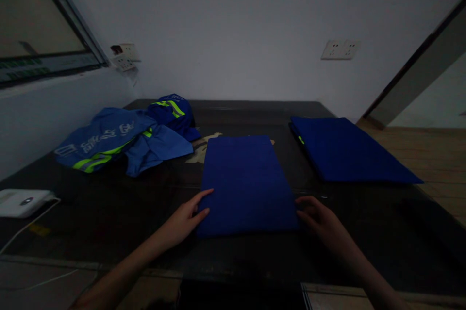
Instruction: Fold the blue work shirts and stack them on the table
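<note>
A flat, neatly folded dark blue cloth lies on the dark table in front of me. At its left edge rests my left hand, thumb and forefinger apart, the fingertips touching the cloth. My right hand is at the lower right edge, fingers slightly bent and apart, fingertips against or just beside the fabric. Neither hand is gripping anything. To the right lies a larger folded blue cloth with a small yellow-green mark on its left side.
Crumpled blue garments with yellow-green stripes, one lighter and one darker, lie at the back left. A white device with a cable sits at the left edge. Wall sockets are above the table, and a window is upper left.
</note>
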`<state>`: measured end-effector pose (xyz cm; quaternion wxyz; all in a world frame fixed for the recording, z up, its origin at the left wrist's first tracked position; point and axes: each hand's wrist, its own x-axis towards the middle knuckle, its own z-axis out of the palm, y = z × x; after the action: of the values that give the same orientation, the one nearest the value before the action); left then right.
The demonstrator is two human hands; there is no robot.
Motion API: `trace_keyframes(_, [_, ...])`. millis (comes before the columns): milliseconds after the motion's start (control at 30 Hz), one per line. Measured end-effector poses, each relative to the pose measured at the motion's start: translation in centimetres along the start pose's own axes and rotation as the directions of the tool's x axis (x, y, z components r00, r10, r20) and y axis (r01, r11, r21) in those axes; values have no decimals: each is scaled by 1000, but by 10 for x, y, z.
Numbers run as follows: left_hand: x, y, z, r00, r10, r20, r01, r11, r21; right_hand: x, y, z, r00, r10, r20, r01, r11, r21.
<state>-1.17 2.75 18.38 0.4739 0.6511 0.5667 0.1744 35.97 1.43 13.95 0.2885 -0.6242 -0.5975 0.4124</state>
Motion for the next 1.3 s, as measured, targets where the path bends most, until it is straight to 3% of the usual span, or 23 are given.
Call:
trace_keyframes(100, [3, 4, 5, 1000, -7, 10, 7, 997, 80, -2, 0, 6, 996, -85, -24, 80, 985, -150])
trace_keyframes(200, [3, 4, 9, 999, -34, -30, 41, 959, 282, -8, 4, 15, 987, -142, -72, 111, 938, -329])
trace_keyframes(300, [-2, 2, 8, 994, -82, -70, 107, 831, 546, -14, 10, 19, 968, -226, -107, 148, 863, -484])
trace_keyframes(400, [-7, 5, -1, 991, -112, -73, 132, 731, 670, -16, 7, 12, 954, -286, -84, 186, 792, -581])
trace_keyframes(467, [-5, 13, -6, 996, -25, -80, 74, 713, 698, -11, -7, 6, 946, -315, -70, 209, 762, -612])
trace_keyframes(533, [4, 25, -4, 988, 143, -62, -58, 707, 705, 2, -27, 6, 925, -377, -44, 272, 740, -615])
trace_keyframes(633, [28, 41, 14, 919, 392, 50, -321, 667, 672, 26, -56, 24, 869, -487, 90, 441, 678, -587])
trace_keyframes(700, [45, 43, 32, 874, 466, 136, -432, 620, 655, 41, -63, 42, 841, -497, 212, 518, 630, -579])
trace_keyframes(767, [57, 37, 47, 859, 466, 211, -478, 582, 658, 50, -57, 57, 831, -467, 302, 547, 594, -590])
trace_keyframes(867, [62, 23, 54, 849, 448, 280, -509, 549, 663, 52, -37, 63, 818, -470, 330, 564, 548, -618])
trace_keyframes(967, [57, 13, 46, 841, 449, 302, -522, 529, 669, 47, -20, 56, 821, -493, 289, 546, 528, -650])
trace_keyframes(1300, [22, -14, 8, 898, 353, 263, -429, 572, 699, 31, 2, 39, 867, -462, 188, 442, 537, -719])
